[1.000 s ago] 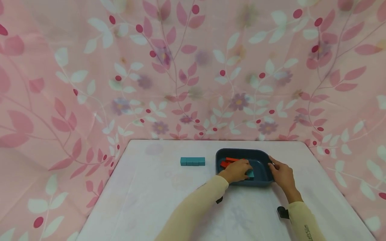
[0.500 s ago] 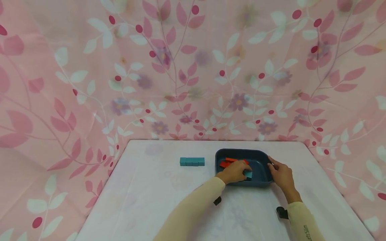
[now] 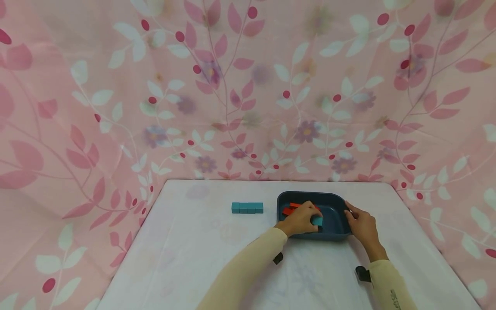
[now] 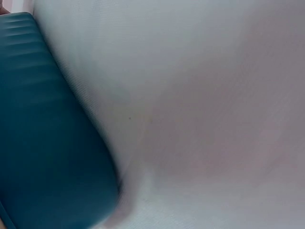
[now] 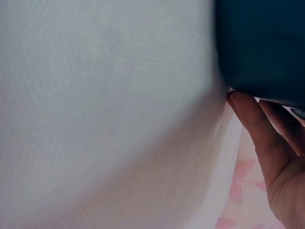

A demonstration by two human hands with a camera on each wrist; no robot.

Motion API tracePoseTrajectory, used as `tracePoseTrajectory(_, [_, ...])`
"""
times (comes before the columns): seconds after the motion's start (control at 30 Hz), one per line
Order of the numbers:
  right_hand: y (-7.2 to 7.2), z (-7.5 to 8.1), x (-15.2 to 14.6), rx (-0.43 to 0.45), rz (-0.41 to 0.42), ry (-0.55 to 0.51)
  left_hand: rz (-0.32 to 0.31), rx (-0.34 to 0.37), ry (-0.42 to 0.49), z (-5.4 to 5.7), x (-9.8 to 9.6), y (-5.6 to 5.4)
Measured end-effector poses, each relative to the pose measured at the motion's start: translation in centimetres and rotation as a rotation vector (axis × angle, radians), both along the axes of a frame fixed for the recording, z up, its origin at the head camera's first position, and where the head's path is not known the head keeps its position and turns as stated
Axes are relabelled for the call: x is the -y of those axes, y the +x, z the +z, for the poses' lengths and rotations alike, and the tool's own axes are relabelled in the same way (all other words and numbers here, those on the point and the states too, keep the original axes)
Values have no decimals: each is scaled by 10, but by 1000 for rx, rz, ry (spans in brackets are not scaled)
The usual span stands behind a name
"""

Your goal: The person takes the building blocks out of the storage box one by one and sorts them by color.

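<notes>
A dark blue rectangular dish (image 3: 334,221) with rounded corners stands on the table, right of its middle. My left hand (image 3: 300,218) reaches into it over the near side and pinches a teal block (image 3: 317,221) between thumb and fingers. Several orange-red blocks (image 3: 288,211) lie at the dish's left end, partly covered by that hand. My right hand (image 3: 363,227) grips the dish's right end at the rim. In the right wrist view, fingers of the right hand (image 5: 274,148) meet the dish's wall (image 5: 267,47). The left wrist view shows only the dish's outside (image 4: 52,133).
A straight row of teal blocks (image 3: 247,208) lies on the white table (image 3: 201,249), left of the dish. Behind the table hangs a pink curtain (image 3: 248,107) with leaves and flowers. Dark wrist straps show at both sleeves.
My left hand has shifted slightly left inside the dish with the teal block, whose visible face now turns more toward the camera. The right hand and the dish stay in place.
</notes>
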State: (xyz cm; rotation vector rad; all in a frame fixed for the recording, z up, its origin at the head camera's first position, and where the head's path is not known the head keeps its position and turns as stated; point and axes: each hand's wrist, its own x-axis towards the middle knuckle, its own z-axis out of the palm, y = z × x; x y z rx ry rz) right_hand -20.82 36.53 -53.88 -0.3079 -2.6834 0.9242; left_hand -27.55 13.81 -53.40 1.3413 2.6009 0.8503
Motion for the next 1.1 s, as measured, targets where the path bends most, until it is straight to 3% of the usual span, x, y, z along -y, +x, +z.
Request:
tracePoseTrajectory(0.3, [-3, 0, 4, 18, 1, -5, -5, 30, 50, 5, 9, -1])
tracePoseTrajectory(0.53, [-3, -1, 4, -8, 5, 25, 3, -25, 46, 8, 21, -5])
tracePoseTrajectory(0.67, [-2, 0, 4, 10, 6, 17, 12, -19, 47, 12, 29, -7])
tracePoseTrajectory(0.77, [-2, -1, 3, 22, 9, 16, 34, 6, 56, 15, 36, -11])
tracePoseTrajectory(1.1, [1, -2, 0, -6, 12, 32, 71, -15, 78, 31, 71, -33])
